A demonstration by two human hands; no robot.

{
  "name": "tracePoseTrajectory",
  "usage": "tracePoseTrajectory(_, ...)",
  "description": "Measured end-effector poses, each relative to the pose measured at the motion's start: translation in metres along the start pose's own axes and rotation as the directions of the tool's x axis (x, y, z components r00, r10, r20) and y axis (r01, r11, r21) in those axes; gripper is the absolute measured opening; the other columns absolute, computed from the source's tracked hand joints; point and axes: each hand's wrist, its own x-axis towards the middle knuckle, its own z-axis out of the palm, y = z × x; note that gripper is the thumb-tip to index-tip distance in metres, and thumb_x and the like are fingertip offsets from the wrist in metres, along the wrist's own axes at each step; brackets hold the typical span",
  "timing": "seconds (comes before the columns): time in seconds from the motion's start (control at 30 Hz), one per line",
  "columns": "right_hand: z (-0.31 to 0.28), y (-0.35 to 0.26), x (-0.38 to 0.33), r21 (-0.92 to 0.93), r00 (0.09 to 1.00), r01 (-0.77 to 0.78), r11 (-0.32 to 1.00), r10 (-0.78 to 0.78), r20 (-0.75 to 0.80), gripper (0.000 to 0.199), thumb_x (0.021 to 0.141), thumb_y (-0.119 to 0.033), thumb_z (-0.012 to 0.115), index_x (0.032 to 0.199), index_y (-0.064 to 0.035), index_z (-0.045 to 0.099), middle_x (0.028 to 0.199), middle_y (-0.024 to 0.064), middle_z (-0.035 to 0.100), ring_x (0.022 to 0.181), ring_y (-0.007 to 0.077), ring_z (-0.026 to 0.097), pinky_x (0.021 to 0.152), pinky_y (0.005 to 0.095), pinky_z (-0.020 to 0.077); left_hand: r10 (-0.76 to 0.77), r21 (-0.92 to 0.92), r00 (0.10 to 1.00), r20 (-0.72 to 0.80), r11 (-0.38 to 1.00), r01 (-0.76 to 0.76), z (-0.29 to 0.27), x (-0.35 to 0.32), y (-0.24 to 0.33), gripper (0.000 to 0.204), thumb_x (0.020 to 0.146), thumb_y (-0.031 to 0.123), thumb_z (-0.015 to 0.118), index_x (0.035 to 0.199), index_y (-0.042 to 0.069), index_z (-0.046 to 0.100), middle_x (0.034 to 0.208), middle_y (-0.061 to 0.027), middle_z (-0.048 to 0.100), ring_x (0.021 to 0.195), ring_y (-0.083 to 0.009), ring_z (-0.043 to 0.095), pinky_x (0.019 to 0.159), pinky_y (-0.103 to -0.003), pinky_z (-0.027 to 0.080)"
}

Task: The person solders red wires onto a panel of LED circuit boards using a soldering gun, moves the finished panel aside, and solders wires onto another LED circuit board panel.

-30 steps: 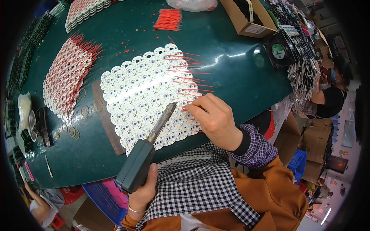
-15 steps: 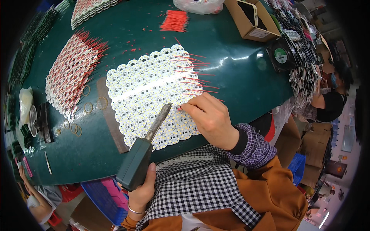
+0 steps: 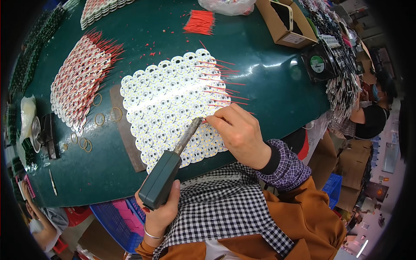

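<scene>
Item: soldering iron [image 3: 167, 171], dark green body with a metal shaft, held in the left hand [image 3: 159, 212] at 6 o'clock; left grip wrapped fully round the handle's lower end, thumb up its side, tip pointing toward 1 o'clock and touching the panel. Item: panel of round white circuit discs [image 3: 171, 102], lying flat at the centre of the dark green worktop [image 3: 268, 86], its right-hand rows carrying thin red wires that stick out toward 3 o'clock. Right hand [image 3: 240, 134] just right of centre, resting on the panel's lower right edge; right grip pinched shut, fingertips meeting at the iron's tip on what appears to be a red wire end, too small to confirm. Item: second batch of discs with red wires [image 3: 80, 82], stacked overlapping at 10 o'clock, well apart from the panel. Item: loose bundle of red wires [image 3: 200, 21] at 12 o'clock. Item: open cardboard box [image 3: 286, 24] at 1 o'clock. Item: small black fan [image 3: 320, 64] at 2 o'clock, near the worktop edge. Item: several rubber bands [image 3: 102, 119] between the two disc batches, at 9 o'clock. Another person [image 3: 368, 117] sits at 3 o'clock.
</scene>
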Motion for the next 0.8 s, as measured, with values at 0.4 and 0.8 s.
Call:
tracePoseTrajectory(0.4,0.001,-0.003,0.000,0.008,0.999,-0.039,0.999,0.039,-0.016,0.020,0.074,-0.003,0.067,0.094,-0.0004,0.067,0.088,0.0070,0.058,0.082,0.0227,0.060,0.068,0.0334,0.0503,-0.047,-0.170,0.999,0.015,0.984,0.049,-0.009,-0.020,-0.008,0.038,0.086,-0.006,0.071,0.123,-0.001,0.063,0.108,-0.0078,0.068,0.080,-0.0095,0.062,0.068,-0.024,0.051)
tracePoseTrajectory(0.8,-0.003,-0.009,0.000,0.028,0.992,0.016,0.999,-0.013,-0.122,0.023,0.070,0.003,0.072,0.092,-0.0019,0.071,0.084,0.0064,0.065,0.072,0.0226,0.062,0.065,0.0339,0.0495,-0.041,-0.056,0.999,0.020,0.998,0.042,-0.016,-0.021,-0.006,0.040,0.087,-0.005,0.070,0.126,0.000,0.062,0.113,-0.0092,0.069,0.085,-0.0104,0.063,0.071,-0.024,0.052)
